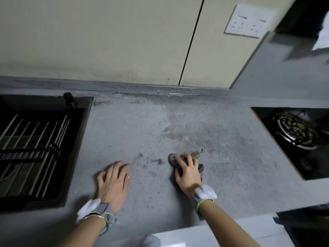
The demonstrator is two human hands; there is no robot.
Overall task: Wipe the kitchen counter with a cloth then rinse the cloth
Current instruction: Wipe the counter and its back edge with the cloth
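A crumpled grey-brown cloth (187, 155) lies on the grey speckled counter (142, 129), and my right hand (187, 172) presses down on it with fingers curled over the fabric. My left hand (112, 182) rests flat on the counter to the left of the cloth, fingers spread, holding nothing. Dark grime streaks mark the counter between the two hands and toward the back wall.
A dark sink (37, 150) with a metal rack across it and a black tap at its back corner is sunk into the counter on the left. A black gas hob (299, 138) sits on the right. Behind is a beige wall with a socket plate (249, 21).
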